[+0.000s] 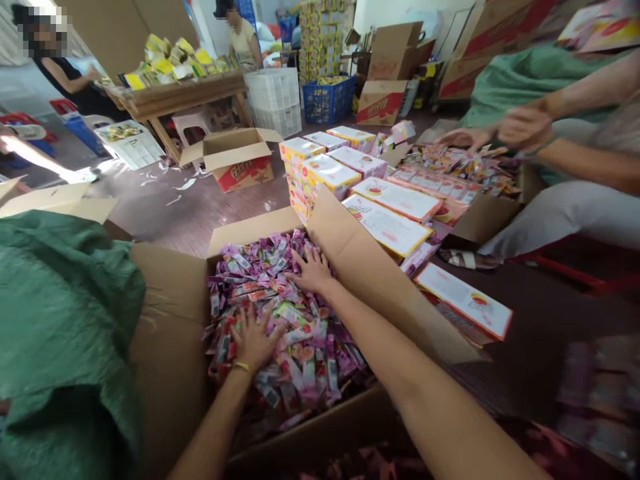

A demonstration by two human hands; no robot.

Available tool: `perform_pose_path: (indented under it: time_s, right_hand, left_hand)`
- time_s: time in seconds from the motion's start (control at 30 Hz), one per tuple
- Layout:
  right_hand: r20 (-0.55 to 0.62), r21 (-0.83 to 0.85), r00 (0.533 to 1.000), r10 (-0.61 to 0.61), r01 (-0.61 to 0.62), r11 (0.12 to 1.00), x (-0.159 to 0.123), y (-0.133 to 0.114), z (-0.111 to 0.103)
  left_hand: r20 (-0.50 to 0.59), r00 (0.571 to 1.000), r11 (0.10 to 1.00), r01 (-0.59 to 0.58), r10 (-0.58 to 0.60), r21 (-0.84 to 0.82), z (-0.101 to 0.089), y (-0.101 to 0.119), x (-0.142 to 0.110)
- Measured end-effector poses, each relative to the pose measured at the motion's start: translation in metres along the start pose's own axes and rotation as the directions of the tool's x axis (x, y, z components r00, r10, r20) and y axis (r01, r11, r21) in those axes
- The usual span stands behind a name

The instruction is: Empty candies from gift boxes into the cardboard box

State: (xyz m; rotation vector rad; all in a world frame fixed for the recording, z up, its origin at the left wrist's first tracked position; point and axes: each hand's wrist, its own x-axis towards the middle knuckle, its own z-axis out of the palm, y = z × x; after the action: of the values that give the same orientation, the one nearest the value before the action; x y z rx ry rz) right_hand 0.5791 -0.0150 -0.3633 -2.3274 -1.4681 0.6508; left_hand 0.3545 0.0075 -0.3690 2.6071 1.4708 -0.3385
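Directly below me is an open cardboard box [380, 267] filled with small wrapped packets [300, 347] in purple, pink, red and green. My left hand [256, 337], with a yellow band at the wrist, lies on the packets near the middle left with its fingers spread. Farther back, my right hand [311, 268] rests on the packets by the right-hand wall, fingers also spread. Neither hand is closed round a packet. The undersides of both palms are hidden.
Stacked printed cartons [393, 223] stand right of the box. A green sack [65, 320] lies at left. At right a seated co-worker's hands [523, 127] are over another packet-filled box [460, 167]. An open carton [245, 163] and a wooden table [185, 87] stand behind.
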Motion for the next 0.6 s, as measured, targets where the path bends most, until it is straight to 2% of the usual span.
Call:
perform_pose_path:
  time_s: [0.07, 0.1, 0.17, 0.23, 0.3, 0.37, 0.4, 0.43, 0.47, 0.5, 0.53, 0.6]
  right_hand:
    - [0.069, 0.010, 0.998, -0.004, 0.004, 1.000, 0.011, -0.002, 0.042]
    - [0.088, 0.023, 0.996, -0.013, 0.011, 1.000, 0.014, -0.004, 0.058]
    - [0.111, 0.062, 0.993, -0.027, 0.021, 0.998, 0.016, -0.006, 0.076]
    - [0.142, 0.092, 0.989, -0.047, 0.034, 0.995, 0.016, -0.006, 0.080]
    - [0.148, 0.095, 0.987, -0.061, 0.047, 0.994, 0.015, -0.005, 0.077]
    - [0.107, 0.087, 0.993, -0.056, 0.047, 0.995, 0.009, -0.006, 0.074]
    - [0.086, 0.082, 0.995, -0.054, 0.047, 0.995, 0.006, -0.008, 0.074]
    - [0.075, 0.079, 0.995, -0.059, 0.053, 0.995, 0.002, -0.009, 0.074]
    - [0.072, 0.076, 0.995, -0.069, 0.063, 0.995, -0.003, -0.011, 0.074]
    - [0.072, 0.073, 0.994, -0.080, 0.075, 0.995, -0.007, -0.013, 0.076]
    - [0.074, 0.070, 0.993, -0.093, 0.088, 0.994, -0.010, -0.014, 0.077]
    - [0.069, 0.065, 0.991, -0.114, 0.109, 0.992, -0.014, -0.015, 0.079]
  left_hand:
    - [0.144, 0.989, 0.998, 0.052, -0.046, -0.041, 0.016, -0.004, 0.007]
    - [0.189, 0.980, 0.997, 0.067, -0.056, -0.048, 0.018, -0.006, 0.008]
    - [0.238, 0.970, 0.998, 0.054, -0.047, -0.025, 0.006, -0.009, 0.010]
    - [0.258, 0.965, 0.999, 0.035, -0.034, 0.001, -0.025, -0.004, 0.018]
    - [0.183, 0.983, 0.999, 0.031, -0.034, 0.020, -0.061, 0.007, 0.039]
    - [-0.036, 0.999, 0.998, 0.006, -0.004, 0.067, -0.085, 0.017, 0.072]
    - [-0.163, 0.986, 0.995, -0.012, 0.028, 0.099, -0.090, 0.019, 0.092]
    - [-0.261, 0.964, 0.992, -0.017, 0.050, 0.126, -0.089, 0.018, 0.111]
    - [-0.287, 0.957, 0.990, -0.009, 0.049, 0.139, -0.083, 0.014, 0.129]
    - [-0.238, 0.971, 0.991, 0.024, 0.009, 0.134, -0.073, 0.008, 0.143]
    - [-0.133, 0.990, 0.990, 0.065, -0.048, 0.129, -0.060, 0.000, 0.155]
    - [0.109, 0.989, 0.988, 0.080, -0.095, 0.135, -0.033, -0.020, 0.166]
